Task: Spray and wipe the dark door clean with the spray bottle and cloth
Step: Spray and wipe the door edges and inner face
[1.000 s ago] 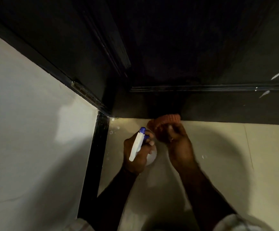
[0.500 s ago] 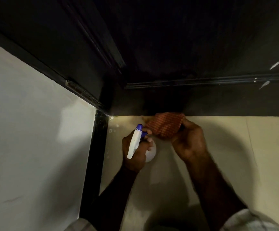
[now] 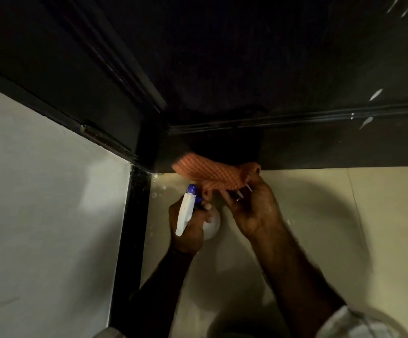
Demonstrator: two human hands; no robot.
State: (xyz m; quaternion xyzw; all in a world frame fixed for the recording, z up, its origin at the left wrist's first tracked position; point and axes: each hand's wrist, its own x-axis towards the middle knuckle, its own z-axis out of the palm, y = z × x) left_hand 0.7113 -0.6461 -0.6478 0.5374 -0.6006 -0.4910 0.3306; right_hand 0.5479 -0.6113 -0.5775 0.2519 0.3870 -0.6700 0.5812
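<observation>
The dark door (image 3: 247, 69) fills the top of the view, its bottom rail just above the pale floor. My right hand (image 3: 254, 211) grips an orange checked cloth (image 3: 210, 174) that lies stretched along the door's bottom edge. My left hand (image 3: 188, 228) holds a white spray bottle (image 3: 184, 213) with a blue nozzle, just left of and below the cloth, nozzle towards the door.
A black door frame (image 3: 132, 228) runs down the left beside a white wall (image 3: 39, 215). Cream floor tiles (image 3: 344, 228) spread to the right, with small droplets near the frame's foot. White streaks (image 3: 375, 93) mark the door at the right.
The cloth has gone from bunched in my right hand to spread along the door's bottom edge. My right hand shifted slightly right; the bottle hand stayed put.
</observation>
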